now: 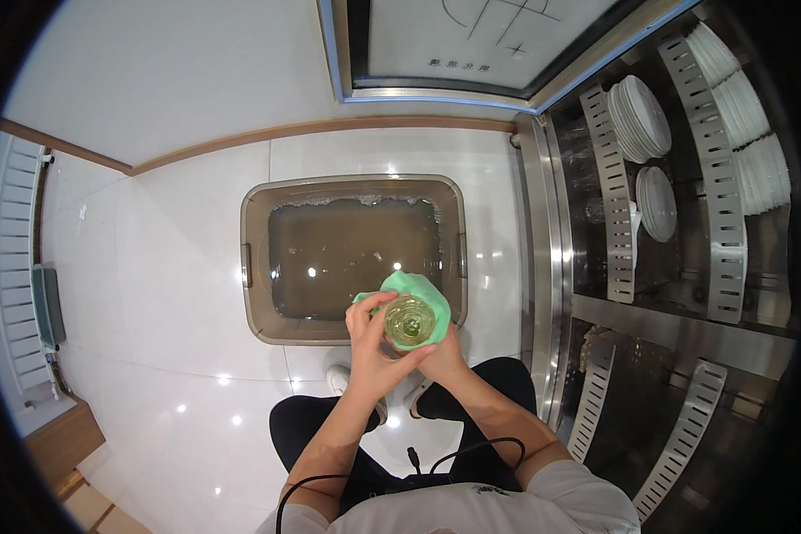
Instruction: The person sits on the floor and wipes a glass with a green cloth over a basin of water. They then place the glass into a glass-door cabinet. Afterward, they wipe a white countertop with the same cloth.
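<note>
A clear drinking glass (410,322) is held over the near right edge of a brown plastic tub (257,330). My left hand (371,334) grips its left side, fingers and thumb spread around the rim. A light green cloth (427,294) wraps the glass from behind and on the right. Under the cloth, my right hand (442,357) supports the glass; most of its fingers are hidden. Murky water (354,247) with some foam along its far edge stands in the tub.
To the right, an open steel cabinet (681,320) has slotted racks with stacks of white plates (641,120). A wall (173,73) rises behind the tub, with a framed panel (454,40) above. A white slatted rack (17,247) is at far left. A black cable (474,447) crosses my lap.
</note>
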A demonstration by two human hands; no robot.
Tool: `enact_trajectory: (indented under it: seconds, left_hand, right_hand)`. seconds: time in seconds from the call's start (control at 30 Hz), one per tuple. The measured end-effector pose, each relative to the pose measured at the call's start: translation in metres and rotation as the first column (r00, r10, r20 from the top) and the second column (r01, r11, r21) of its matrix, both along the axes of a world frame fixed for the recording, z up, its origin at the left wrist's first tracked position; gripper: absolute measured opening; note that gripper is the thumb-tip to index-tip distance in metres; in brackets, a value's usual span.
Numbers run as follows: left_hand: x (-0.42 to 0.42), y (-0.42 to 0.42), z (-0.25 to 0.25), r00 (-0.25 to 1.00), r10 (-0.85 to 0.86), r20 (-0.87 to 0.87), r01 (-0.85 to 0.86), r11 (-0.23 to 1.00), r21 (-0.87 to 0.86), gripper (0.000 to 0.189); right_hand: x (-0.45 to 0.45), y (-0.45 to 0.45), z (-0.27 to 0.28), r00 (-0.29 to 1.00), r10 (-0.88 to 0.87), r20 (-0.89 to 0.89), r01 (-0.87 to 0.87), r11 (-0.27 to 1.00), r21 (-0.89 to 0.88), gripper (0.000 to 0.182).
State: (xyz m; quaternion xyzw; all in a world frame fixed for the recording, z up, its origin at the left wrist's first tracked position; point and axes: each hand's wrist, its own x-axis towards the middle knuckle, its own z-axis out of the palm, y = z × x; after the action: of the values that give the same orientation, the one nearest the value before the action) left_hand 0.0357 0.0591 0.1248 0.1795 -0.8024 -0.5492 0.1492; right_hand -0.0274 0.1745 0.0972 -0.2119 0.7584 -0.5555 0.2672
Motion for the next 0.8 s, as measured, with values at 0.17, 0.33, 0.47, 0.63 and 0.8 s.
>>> enact_trajectory:
  seconds: [0.17,0.33,0.47,0.63,0.8]
  left_hand:
    - [0.001,-0.006,0.061,0.999,-0.037,-0.028,0.041,0.986,0.163,0.06]
    - [-0.001,0.001,0.13,0.999,0.011,-0.046,0.006,0.938,0.347,0.06]
    - [0.0,0.004,0.187,1.0,-0.012,0.001,0.011,0.949,0.316,0.059]
    - [-0.008,0.013,0.267,1.0,-0.026,0.003,0.026,0.991,0.128,0.06]
    - [-0.016,0.026,0.343,0.998,-0.053,-0.045,0.053,0.999,-0.013,0.062]
  right_hand:
    - [-0.004,0.006,0.046,0.991,0.096,-0.088,-0.097,0.995,-0.006,0.052]
    - [-0.004,0.006,0.111,0.997,0.078,0.013,-0.077,0.994,-0.074,0.058]
    - [-0.014,0.01,0.19,0.993,0.111,0.028,-0.11,0.993,-0.033,0.061]
    - [-0.025,0.027,0.268,0.989,0.08,0.123,-0.075,0.996,-0.048,0.061]
    - [-0.022,0.042,0.341,0.953,0.055,0.298,-0.002,0.984,-0.176,0.063]
